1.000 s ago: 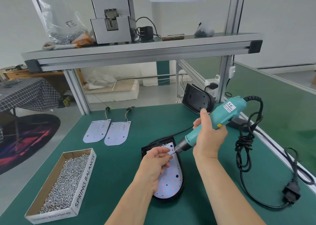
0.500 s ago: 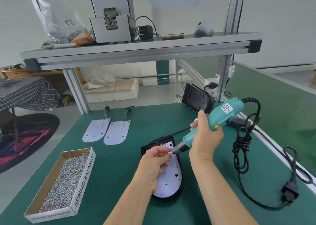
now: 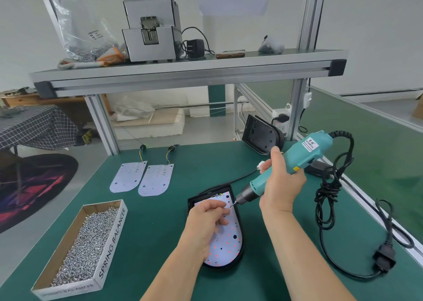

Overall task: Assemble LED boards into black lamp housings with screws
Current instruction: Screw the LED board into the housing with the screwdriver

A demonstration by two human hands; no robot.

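Hands: screw pinched by left hand at bit tip, over LED board; teal screwdriver gripped by right hand.

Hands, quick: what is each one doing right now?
Left hand: pinches what looks like a screw at the screwdriver tip.
Right hand: grips the screwdriver.

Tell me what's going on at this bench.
A person is screwing an LED board into a black housing. The right hand grips a teal electric screwdriver, its bit at the board's upper end; the left hand pinches what looks like a screw at the tip. Two spare boards lie further back.
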